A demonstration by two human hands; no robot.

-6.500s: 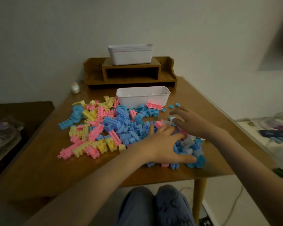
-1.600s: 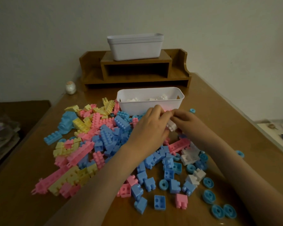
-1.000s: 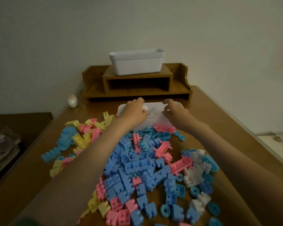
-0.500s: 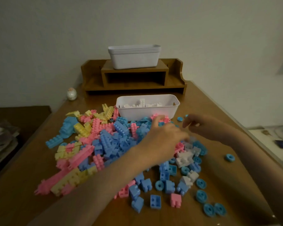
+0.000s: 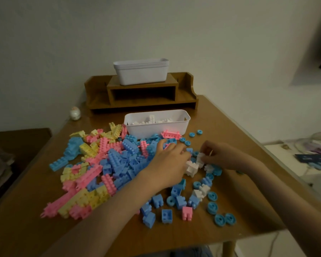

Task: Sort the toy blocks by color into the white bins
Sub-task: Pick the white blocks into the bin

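— Pinching firmly?
— Yes: my right hand (image 5: 220, 154) pinches a white block (image 5: 200, 157), just before the white bin (image 5: 156, 129); my left hand (image 5: 171, 160), grip I cannot tell. I should lift cleanly, dragging no blue blocks (image 5: 176, 191).

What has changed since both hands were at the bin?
Both hands drew back from the white plastic bin to the pile's white toy blocks. The right hand now pinches one small white block; the left hand touches others, grip hidden. The bin and the stacked white bins on the wooden shelf stayed put.
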